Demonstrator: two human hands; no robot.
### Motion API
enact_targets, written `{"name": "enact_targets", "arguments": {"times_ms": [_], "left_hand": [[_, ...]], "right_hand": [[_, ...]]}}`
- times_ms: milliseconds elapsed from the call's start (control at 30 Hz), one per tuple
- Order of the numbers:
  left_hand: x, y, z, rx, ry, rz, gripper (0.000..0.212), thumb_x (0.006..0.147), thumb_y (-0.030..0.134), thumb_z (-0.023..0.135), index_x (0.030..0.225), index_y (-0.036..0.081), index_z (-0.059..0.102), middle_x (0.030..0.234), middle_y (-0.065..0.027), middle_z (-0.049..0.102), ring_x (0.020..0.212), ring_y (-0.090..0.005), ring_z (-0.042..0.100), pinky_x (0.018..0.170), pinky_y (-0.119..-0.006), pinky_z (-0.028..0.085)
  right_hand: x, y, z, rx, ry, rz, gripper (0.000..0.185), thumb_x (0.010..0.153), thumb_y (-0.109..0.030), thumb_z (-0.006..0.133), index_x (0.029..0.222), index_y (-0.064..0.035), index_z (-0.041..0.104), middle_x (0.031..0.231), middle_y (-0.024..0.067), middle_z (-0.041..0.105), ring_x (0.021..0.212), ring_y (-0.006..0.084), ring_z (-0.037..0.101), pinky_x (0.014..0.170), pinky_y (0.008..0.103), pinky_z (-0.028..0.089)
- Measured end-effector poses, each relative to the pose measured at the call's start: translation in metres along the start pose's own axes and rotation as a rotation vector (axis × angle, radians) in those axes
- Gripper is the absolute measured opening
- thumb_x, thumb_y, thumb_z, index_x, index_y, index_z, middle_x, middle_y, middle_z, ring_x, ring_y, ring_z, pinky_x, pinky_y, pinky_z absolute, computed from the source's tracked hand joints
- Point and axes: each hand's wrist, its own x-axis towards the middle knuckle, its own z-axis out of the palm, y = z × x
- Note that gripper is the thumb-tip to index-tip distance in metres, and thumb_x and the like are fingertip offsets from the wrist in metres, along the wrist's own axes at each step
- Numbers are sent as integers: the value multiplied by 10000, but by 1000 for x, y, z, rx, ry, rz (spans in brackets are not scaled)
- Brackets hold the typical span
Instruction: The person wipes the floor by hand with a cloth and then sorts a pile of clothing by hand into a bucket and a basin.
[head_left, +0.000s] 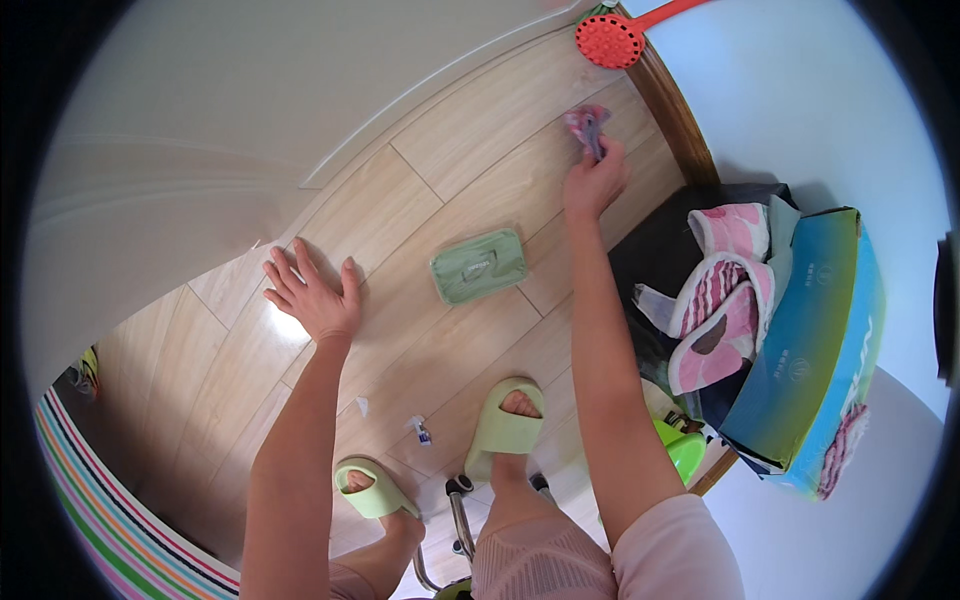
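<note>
My left hand (319, 295) is spread over the wood-look floor near the base of a pale cabinet or bed side, its fingers apart and nothing in it. Whether the palm rests on the floor I cannot tell. Farther off to the right, my right hand (598, 182) grips a crumpled pink and purple wrapper or cloth (587, 124), too blurred to name closer. Between the hands lies a green rectangular pouch or case (480, 266) with rounded corners and some writing on it.
A blue-green box (799, 337) with pink patterned slippers (724, 341) stands at the right, by a dark bag (649, 262). A red perforated flyswatter or massager head (609, 41) leans at the wooden skirting (679, 124). Small scraps (421, 431) lie near my green slippers (514, 420).
</note>
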Motion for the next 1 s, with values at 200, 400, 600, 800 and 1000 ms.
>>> {"name": "enact_targets", "arguments": {"times_ms": [200, 400, 600, 800, 1000], "left_hand": [[3, -9, -5, 47, 37, 6, 840, 911, 627, 534, 1562, 147, 306, 1632, -203, 197, 1520, -426, 101, 1178, -650, 40], [4, -13, -3, 29, 39, 11, 846, 904, 629, 540, 1559, 145, 313, 1632, -202, 197, 1520, -426, 99, 1177, -651, 43], [3, -8, -2, 12, 46, 17, 844, 905, 636, 532, 1560, 149, 316, 1632, -203, 198, 1517, -430, 104, 1175, -652, 43], [2, -8, 1, 17, 63, 21, 838, 908, 637, 522, 1563, 157, 313, 1633, -203, 197, 1517, -430, 108, 1173, -655, 40], [-1, -12, 3, 6, 73, 26, 782, 938, 608, 489, 1563, 169, 319, 1633, -204, 206, 1516, -433, 116, 1171, -658, 42]], "right_hand": [[-90, -46, 9, 129, -286, -240, 338, 738, 72, 623, 1031, -95, 612, 915, 143, 633, 876, 377, 578, 817, 484, 451], [-151, -105, -21, 494, -579, -496, 436, 705, 121, 593, 1074, -110, 626, 1088, 102, 684, 1001, 345, 607, 866, 454, 460], [-28, 2, -26, 103, -19, -8, 235, 843, 26, 613, 1063, -53, 624, 1019, 165, 667, 975, 392, 587, 885, 490, 443], [-61, 35, -33, -32, -169, -9, 258, 816, -15, 661, 1064, -66, 607, 1030, 159, 648, 998, 392, 580, 861, 491, 437], [-179, -48, -63, 350, -540, -207, 431, 673, 131, 626, 1036, -102, 615, 949, 126, 646, 923, 361, 600, 794, 463, 477]]}}
